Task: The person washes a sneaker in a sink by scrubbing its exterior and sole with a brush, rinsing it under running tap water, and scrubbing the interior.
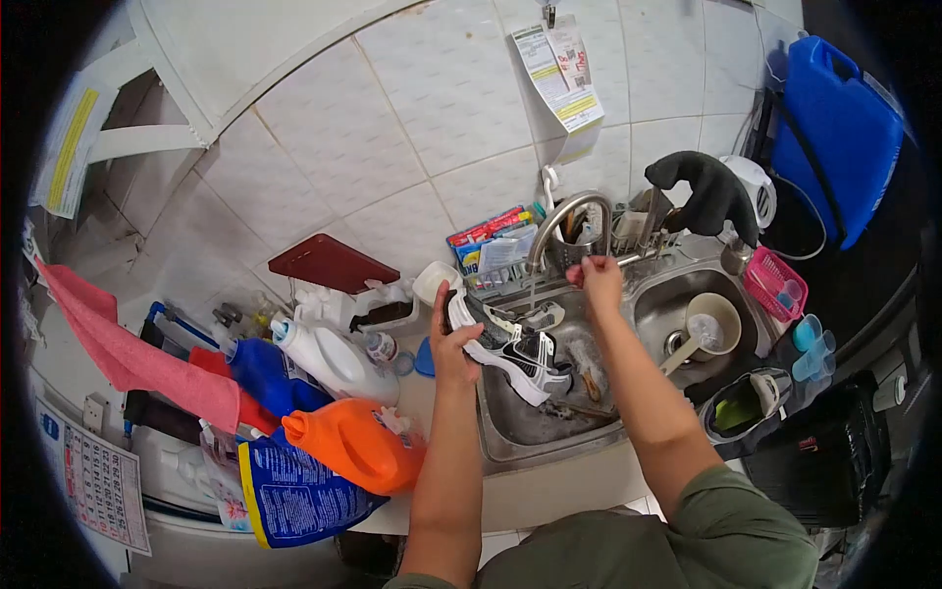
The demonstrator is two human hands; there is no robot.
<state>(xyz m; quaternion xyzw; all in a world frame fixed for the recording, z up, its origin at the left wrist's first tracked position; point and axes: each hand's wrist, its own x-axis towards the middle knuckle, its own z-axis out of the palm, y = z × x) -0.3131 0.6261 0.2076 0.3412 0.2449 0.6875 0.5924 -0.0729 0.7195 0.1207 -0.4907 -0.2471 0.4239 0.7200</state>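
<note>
My left hand grips a black, white and grey sneaker, tilted over the left basin of a steel sink. My right hand is closed at the faucet lever, beside the curved faucet; the fingertips are partly hidden. A thin stream of water falls from the spout behind the sneaker. Suds and a wooden-backed brush lie in the left basin. A beige dipper with something clear inside sits in the right basin.
Another shoe with a green inside stands right of the sink. An orange jug, a white bottle and a blue bag crowd the left. A pink basket and blue cups stand at the right.
</note>
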